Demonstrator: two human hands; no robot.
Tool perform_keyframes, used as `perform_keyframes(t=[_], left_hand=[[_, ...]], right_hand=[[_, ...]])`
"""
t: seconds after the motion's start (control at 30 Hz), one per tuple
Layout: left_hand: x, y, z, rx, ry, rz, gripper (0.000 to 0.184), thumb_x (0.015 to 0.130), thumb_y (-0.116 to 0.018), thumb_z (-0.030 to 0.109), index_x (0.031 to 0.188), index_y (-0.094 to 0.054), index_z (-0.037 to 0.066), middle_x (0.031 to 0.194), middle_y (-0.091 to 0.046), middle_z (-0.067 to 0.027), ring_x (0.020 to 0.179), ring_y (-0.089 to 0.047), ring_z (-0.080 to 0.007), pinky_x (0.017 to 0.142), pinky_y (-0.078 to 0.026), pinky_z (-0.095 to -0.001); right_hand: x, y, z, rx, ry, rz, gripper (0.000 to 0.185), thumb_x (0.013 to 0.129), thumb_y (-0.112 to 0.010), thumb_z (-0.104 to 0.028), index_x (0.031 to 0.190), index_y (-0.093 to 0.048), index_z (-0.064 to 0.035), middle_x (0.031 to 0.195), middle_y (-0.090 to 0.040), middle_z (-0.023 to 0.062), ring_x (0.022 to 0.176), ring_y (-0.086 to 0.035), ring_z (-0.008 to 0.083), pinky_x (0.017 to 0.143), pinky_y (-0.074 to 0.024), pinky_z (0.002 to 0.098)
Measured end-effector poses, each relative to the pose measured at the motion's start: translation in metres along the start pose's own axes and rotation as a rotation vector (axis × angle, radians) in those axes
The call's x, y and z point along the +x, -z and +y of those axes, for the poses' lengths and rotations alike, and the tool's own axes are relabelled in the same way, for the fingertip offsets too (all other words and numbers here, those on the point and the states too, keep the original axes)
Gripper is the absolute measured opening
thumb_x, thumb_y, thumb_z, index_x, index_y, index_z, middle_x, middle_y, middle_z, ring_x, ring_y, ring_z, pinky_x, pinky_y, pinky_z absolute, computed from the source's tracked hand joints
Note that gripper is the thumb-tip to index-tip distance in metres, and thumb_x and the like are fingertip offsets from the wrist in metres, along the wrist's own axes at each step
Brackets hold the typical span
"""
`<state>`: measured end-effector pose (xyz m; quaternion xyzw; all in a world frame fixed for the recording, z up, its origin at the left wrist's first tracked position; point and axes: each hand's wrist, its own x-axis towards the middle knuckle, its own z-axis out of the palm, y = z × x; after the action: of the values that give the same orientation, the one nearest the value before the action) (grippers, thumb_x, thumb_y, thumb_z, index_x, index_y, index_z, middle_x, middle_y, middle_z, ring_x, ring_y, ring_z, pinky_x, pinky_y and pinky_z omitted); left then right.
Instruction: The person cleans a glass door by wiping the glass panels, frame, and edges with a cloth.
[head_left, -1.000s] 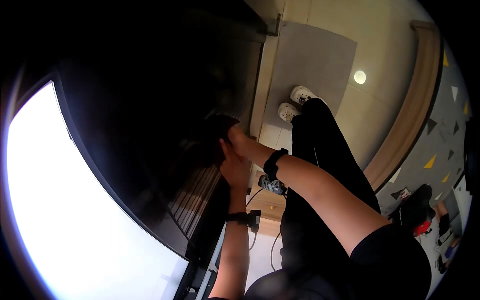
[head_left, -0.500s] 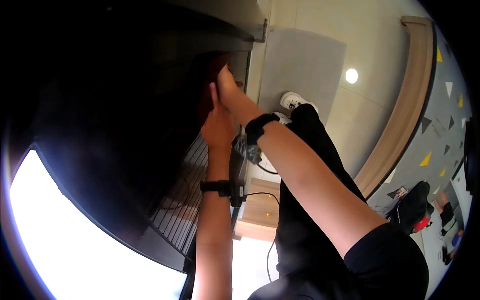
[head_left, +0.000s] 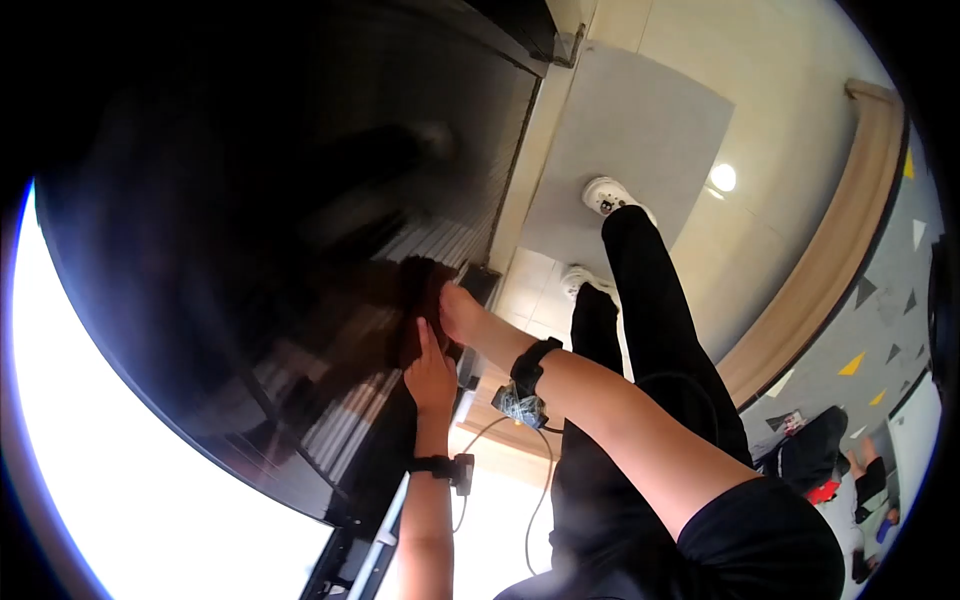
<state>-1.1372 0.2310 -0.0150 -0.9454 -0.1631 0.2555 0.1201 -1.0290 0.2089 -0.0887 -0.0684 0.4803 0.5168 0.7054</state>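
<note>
A dark brown cloth (head_left: 422,275) lies bunched against a glossy black panel (head_left: 240,330). My right hand (head_left: 459,312) is at the cloth's near edge with its fingers bent over it; the fingertips are mostly hidden. Just below, my left hand (head_left: 431,378) rests by the same cloth with a finger stretched out along it. Its other fingers are partly out of sight. Narrow parallel slats (head_left: 350,410) or their reflection show on the panel beside my hands. I wear a black strap with a small device on each wrist.
A bright white surface (head_left: 120,450) curves along the lower left. A thin cable (head_left: 528,510) hangs beside my legs. My shoes stand at a grey mat (head_left: 640,130) on pale tiles. A curved wooden edge (head_left: 800,290) runs along the right, with another person's leg (head_left: 868,465) beyond.
Both hands have moved together along the black panel, closer to my body. The brown cloth shows more plainly, and the view has shifted, revealing more of the slats and reflections.
</note>
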Motion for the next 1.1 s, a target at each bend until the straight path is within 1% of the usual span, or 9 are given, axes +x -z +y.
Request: perform_keyframes(t=[0.03,0.37,0.47,0.6,0.73,0.83,0.9,0.97,1.1], left_hand=[[0.004,-0.005,0.007,-0.06,-0.01,0.119,0.062,0.071,-0.058,0.015,0.13,-0.043,0.001,0.148,-0.02,-0.0091,0.065,-0.057,-0.025,0.062,-0.044,-0.0368],[0.03,0.041,0.009,-0.406,0.025,0.471,0.07,0.07,-0.063,0.014,0.133,-0.036,-0.001,0.147,-0.017,-0.0156,0.104,-0.051,-0.0339,0.091,-0.034,-0.0447],[-0.021,0.013,-0.013,-0.405,0.141,0.598,0.062,0.071,-0.059,0.013,0.13,-0.041,0.001,0.147,-0.023,-0.0108,0.079,-0.054,-0.0291,0.075,-0.039,-0.039],[-0.096,-0.037,-0.034,-0.603,0.292,0.377,0.072,0.078,-0.061,0.022,0.135,-0.027,-0.005,0.145,-0.012,-0.0272,0.123,-0.034,-0.0408,0.095,-0.03,-0.0476],[-0.154,-0.037,-0.052,-0.447,0.325,0.571,0.077,0.079,-0.061,0.027,0.137,-0.02,-0.004,0.144,-0.012,-0.0289,0.128,-0.029,-0.0414,0.098,-0.028,-0.0482],[-0.18,-0.05,-0.072,-0.236,0.459,0.975,0.068,0.073,-0.064,0.025,0.13,-0.039,-0.001,0.137,-0.032,-0.0263,0.113,-0.046,-0.043,0.087,-0.04,-0.045],[-0.182,-0.05,-0.091,-0.191,0.497,0.849,0.065,0.073,-0.064,0.026,0.128,-0.041,0.0,0.135,-0.035,-0.0251,0.109,-0.048,-0.0408,0.085,-0.041,-0.044],[-0.171,-0.05,-0.101,-0.132,0.517,0.707,0.063,0.073,-0.063,0.026,0.127,-0.043,0.001,0.134,-0.038,-0.0239,0.106,-0.051,-0.0387,0.082,-0.043,-0.043],[-0.149,-0.062,-0.095,-0.067,0.538,0.432,0.058,0.073,-0.062,0.027,0.124,-0.048,0.003,0.13,-0.044,-0.0214,0.099,-0.057,-0.0343,0.077,-0.046,-0.041]], right_hand=[[0.002,-0.005,-0.004,0.036,0.06,-0.078,0.032,0.095,-0.034,-0.025,0.115,-0.052,-0.0068,0.117,-0.054,0.0117,0.109,-0.046,0.024,0.095,-0.0358,0.0326],[-0.05,-0.052,-0.009,-0.078,0.422,-0.514,0.033,0.092,-0.044,-0.037,0.108,-0.05,-0.0086,0.112,-0.05,0.0084,0.105,-0.045,0.0232,0.096,-0.0347,0.0369],[-0.044,-0.029,0.053,-0.174,0.535,-0.514,0.041,0.092,-0.042,-0.04,0.116,-0.046,-0.0076,0.12,-0.046,0.0088,0.111,-0.041,0.0243,0.101,-0.0296,0.0371],[-0.049,0.004,0.13,-0.037,0.208,-0.361,0.035,0.093,-0.04,-0.038,0.107,-0.05,-0.0076,0.11,-0.052,0.0101,0.105,-0.047,0.0241,0.096,-0.0363,0.0375],[-0.089,0.014,0.183,-0.116,-0.036,-0.505,0.026,0.094,-0.04,-0.029,0.102,-0.051,-0.0067,0.104,-0.054,0.0097,0.101,-0.049,0.022,0.094,-0.0379,0.0361],[-0.139,-0.003,0.216,-0.746,0.243,-0.808,0.046,0.088,-0.05,-0.016,0.128,-0.033,-0.003,0.124,-0.042,0.0128,0.114,-0.042,0.0275,0.101,-0.0297,0.0395],[-0.156,-0.027,0.242,-0.791,0.294,-0.799,0.065,0.085,-0.054,-0.014,0.138,-0.02,-0.0026,0.134,-0.033,0.0169,0.121,-0.036,0.0329,0.105,-0.0235,0.0442],[-0.135,-0.034,0.249,-1.261,1.264,-0.818,0.088,0.072,-0.065,-0.007,0.141,-0.01,-0.002,0.132,-0.031,0.0233,0.123,-0.033,0.0399,0.107,-0.0179,0.05],[-0.089,-0.011,0.217,-1.609,1.603,-0.752,0.083,0.066,-0.057,0.0,0.139,-0.018,0.0018,0.134,-0.026,0.0315,0.126,-0.022,0.0507,0.106,-0.0184,0.0494]])
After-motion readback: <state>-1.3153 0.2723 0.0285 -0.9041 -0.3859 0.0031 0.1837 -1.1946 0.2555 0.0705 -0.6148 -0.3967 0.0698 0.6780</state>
